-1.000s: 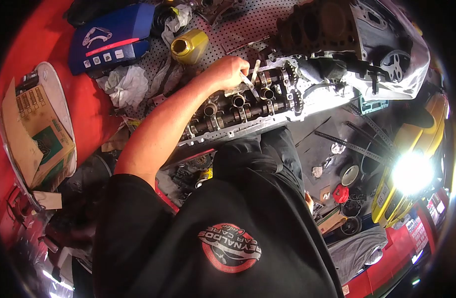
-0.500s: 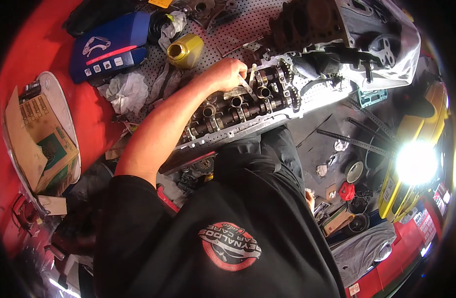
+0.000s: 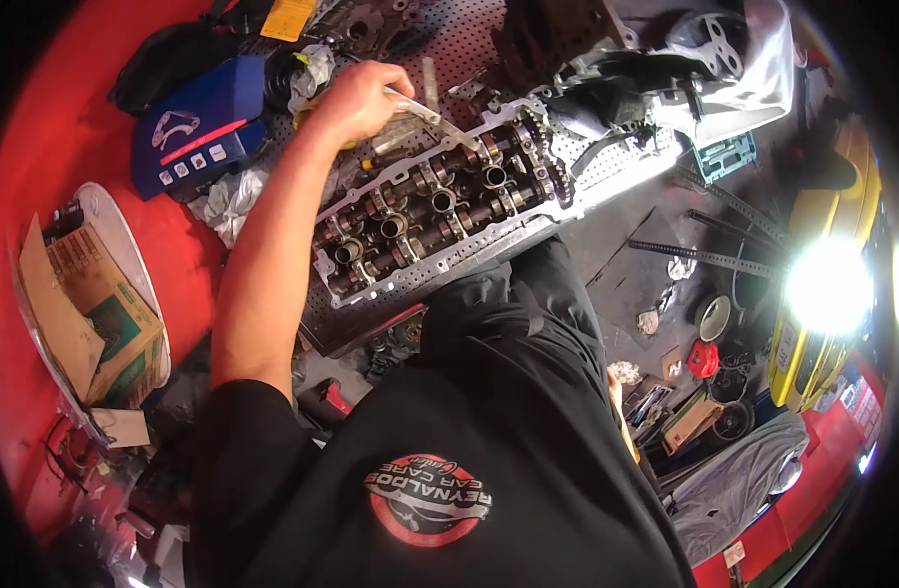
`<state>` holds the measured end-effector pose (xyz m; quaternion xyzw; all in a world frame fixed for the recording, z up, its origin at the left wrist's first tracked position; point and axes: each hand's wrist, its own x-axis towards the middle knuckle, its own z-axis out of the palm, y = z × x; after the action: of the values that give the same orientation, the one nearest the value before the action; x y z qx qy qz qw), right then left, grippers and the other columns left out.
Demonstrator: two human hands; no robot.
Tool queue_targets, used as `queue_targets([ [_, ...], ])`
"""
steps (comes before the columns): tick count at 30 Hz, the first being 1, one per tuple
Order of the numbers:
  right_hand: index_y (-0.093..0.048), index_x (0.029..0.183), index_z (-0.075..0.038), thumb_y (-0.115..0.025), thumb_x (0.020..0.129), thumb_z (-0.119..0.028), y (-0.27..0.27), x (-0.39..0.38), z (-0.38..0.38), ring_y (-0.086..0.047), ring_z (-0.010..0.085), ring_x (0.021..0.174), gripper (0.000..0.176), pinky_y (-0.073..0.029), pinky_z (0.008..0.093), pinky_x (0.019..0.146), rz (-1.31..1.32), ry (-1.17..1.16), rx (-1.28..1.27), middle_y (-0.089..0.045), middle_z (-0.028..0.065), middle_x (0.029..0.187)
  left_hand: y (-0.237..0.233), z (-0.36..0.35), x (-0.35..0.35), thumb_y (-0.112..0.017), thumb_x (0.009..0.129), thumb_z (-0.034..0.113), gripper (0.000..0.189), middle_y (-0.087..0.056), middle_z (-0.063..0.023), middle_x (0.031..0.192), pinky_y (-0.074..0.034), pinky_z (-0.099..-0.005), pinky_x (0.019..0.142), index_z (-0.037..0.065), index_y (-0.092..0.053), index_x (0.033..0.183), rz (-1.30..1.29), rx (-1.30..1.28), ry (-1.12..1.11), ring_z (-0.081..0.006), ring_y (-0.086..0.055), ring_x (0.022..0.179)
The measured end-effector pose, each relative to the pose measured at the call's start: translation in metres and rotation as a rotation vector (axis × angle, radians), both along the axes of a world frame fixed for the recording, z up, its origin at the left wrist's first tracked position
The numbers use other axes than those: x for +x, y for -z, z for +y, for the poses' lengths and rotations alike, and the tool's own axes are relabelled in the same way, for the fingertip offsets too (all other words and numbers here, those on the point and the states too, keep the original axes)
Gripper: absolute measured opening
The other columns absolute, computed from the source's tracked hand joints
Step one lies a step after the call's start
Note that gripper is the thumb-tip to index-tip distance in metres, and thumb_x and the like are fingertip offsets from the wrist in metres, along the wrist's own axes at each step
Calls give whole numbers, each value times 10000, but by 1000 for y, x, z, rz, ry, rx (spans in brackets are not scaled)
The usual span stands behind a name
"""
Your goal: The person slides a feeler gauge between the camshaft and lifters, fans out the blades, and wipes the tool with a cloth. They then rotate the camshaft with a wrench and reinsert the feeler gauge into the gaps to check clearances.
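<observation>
My left hand [image 3: 369, 101] is closed around a flat silver feeler gauge [image 3: 415, 106]. Its thin end reaches down to the right, to the upper edge of the cylinder head [image 3: 390, 263], near the timing chain side. Whether the tip touches is hard to tell. The head lies across the bench in front of my lap, its camshafts [image 3: 444, 201] and round bores exposed. A timing chain [image 3: 557, 162] runs at its right end. Another pale flat strip [image 3: 430, 83] stands behind my fingers. Only a sliver of my right hand [image 3: 616, 397] shows beside my right side; its fingers are hidden.
A blue box [image 3: 204, 122] and crumpled white paper [image 3: 229, 201] lie left of the head. An engine block [image 3: 557, 49] stands at the back. An opened carton [image 3: 101, 314] sits at far left. A bright work lamp [image 3: 829, 294] glares at right. Parts litter the floor.
My left hand has moved up and left, away from over the camshafts, with the feeler gauge still in it. The view has shifted, and the yellow bottle is now mostly behind my forearm.
</observation>
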<state>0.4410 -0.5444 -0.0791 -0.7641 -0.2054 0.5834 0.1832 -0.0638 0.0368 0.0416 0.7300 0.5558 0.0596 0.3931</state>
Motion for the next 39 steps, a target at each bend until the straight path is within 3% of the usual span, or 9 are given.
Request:
queue_targets([
  [3,-619,1159,44,-609,893,-93,-31,-16,48,-616,166,1003,299,-466,297,897,-11,56,-53,-686,121,1097,-1,-9,41,-716,813,95,155,-706,-150,910,-503,-377,793,49,-697,960,-22,57,115,-257,-679,849],
  [5,-622,1161,38,-607,893,-105,-24,-8,65,-616,168,1011,304,-464,299,906,-59,-157,-32,-687,122,1103,4,-11,65,-711,817,120,160,-707,-156,917,-509,-392,791,58,-700,964,34,12,144,-282,-683,868],
  [9,-638,1134,36,-618,926,-157,-9,14,94,-629,177,994,284,-470,304,905,-72,-189,-1,-692,114,1078,10,-4,97,-696,821,127,157,-709,-155,912,-517,-399,771,49,-698,957,152,-113,220,-290,-683,871],
  [10,-644,1120,38,-631,932,-178,-6,18,101,-631,183,1000,287,-469,306,908,-36,-160,-1,-694,115,1075,30,-1,100,-692,819,109,148,-708,-152,895,-519,-402,757,35,-695,947,139,-126,249,-282,-682,856],
  [17,-650,1146,20,-611,922,-217,-4,44,149,-617,190,990,329,-460,314,903,-48,-44,-92,-691,111,1069,31,12,134,-671,773,39,123,-699,-141,840,-509,-393,714,31,-684,895,281,-218,318,-260,-673,815],
  [29,-655,1110,5,-617,933,-241,13,79,197,-615,190,1010,305,-456,319,917,-1,-56,-172,-686,113,1082,29,18,152,-651,754,56,158,-699,-148,844,-508,-397,718,49,-692,906,423,-283,305,-280,-676,813],
  [34,-658,1105,-2,-620,942,-227,28,78,208,-617,157,929,280,-476,289,862,-1,-16,-118,-692,72,1018,12,12,164,-616,727,32,173,-697,-176,850,-523,-415,734,55,-701,876,429,-345,278,-325,-684,839],
  [35,-658,1107,-2,-619,941,-224,27,78,213,-617,158,929,279,-475,290,863,6,-20,-120,-692,73,1018,45,0,150,-587,708,2,192,-694,-203,862,-521,-416,741,41,-698,861,336,-247,414,-334,-682,855],
  [39,-652,1107,-2,-613,936,-204,21,73,226,-608,147,928,268,-470,290,864,38,-22,-123,-688,75,1006,43,-12,154,-572,745,16,171,-693,-194,880,-526,-431,729,44,-685,871,337,-192,339,-343,-684,853],
])
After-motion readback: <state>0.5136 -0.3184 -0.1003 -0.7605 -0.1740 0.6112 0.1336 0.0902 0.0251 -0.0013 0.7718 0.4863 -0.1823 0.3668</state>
